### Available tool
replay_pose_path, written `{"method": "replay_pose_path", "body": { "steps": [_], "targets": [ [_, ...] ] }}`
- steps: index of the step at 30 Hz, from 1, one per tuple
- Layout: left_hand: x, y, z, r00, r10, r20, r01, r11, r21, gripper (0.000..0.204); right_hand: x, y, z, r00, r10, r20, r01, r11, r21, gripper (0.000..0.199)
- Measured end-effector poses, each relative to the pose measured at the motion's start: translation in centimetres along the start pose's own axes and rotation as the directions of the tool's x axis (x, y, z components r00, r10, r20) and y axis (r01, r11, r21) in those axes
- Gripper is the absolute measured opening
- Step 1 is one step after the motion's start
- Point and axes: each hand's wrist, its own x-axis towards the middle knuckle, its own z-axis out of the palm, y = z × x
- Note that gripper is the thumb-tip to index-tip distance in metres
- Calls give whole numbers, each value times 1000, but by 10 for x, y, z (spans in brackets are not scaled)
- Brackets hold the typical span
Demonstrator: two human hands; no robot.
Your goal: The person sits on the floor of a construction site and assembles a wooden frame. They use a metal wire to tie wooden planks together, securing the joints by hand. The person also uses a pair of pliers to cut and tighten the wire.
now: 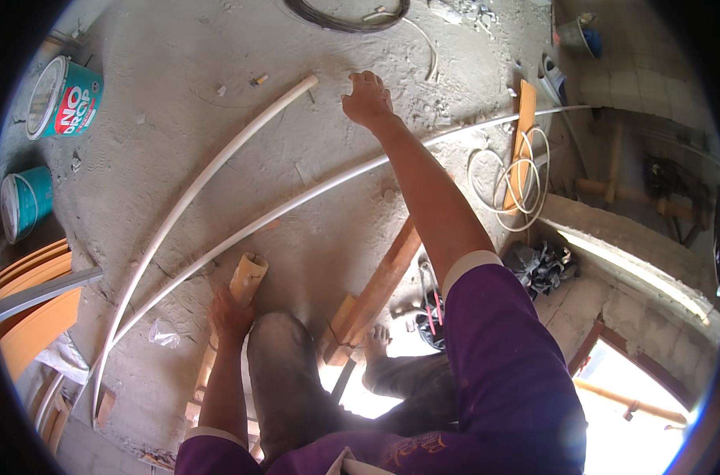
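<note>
My left hand [231, 315] is wrapped round a pale yellow, hollow-ended pole [250, 273] that looks like bamboo, just left of my knee. Stretched far forward over the floor, my right hand [368, 99] is open, its fingers slightly bent and nothing visible in it. Nearest to it, and apart from it, is the end of a white pipe [217, 162] lying on the grey floor. A second long white pipe [296, 202] passes beneath my right forearm.
Two teal buckets [81, 99] stand at the left, above orange boards [51, 324]. A black wire coil [348, 25] lies at the far edge. Looped white cable [498, 186] rests over an orange plank [526, 119] at the right. A brown wooden beam [379, 285] is beside my legs.
</note>
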Motion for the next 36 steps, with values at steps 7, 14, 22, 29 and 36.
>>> {"method": "replay_pose_path", "body": {
  "steps": [7,14,22,29,36],
  "targets": [
    [0,-14,10,999,-5,48,7,1000,-31,57,68,-13,-15,995,18,-97,-29,993,-113,59],
    [-1,-17,12,995,102,-10,-102,994,-23,63,126,-13,-23,995,47,-86,-58,990,-129,60],
    [0,-17,13,994,102,-46,-106,991,-80,65,126,-25,-21,988,150,26,-133,935,-328,49],
    [-3,-17,15,995,94,-43,-97,993,-65,66,90,-18,-8,997,-69,32,75,875,-479,37],
    [-3,-16,11,993,103,-58,-106,993,-50,61,58,-26,-35,983,-34,179,42,998,-43,58]
  ]
}}
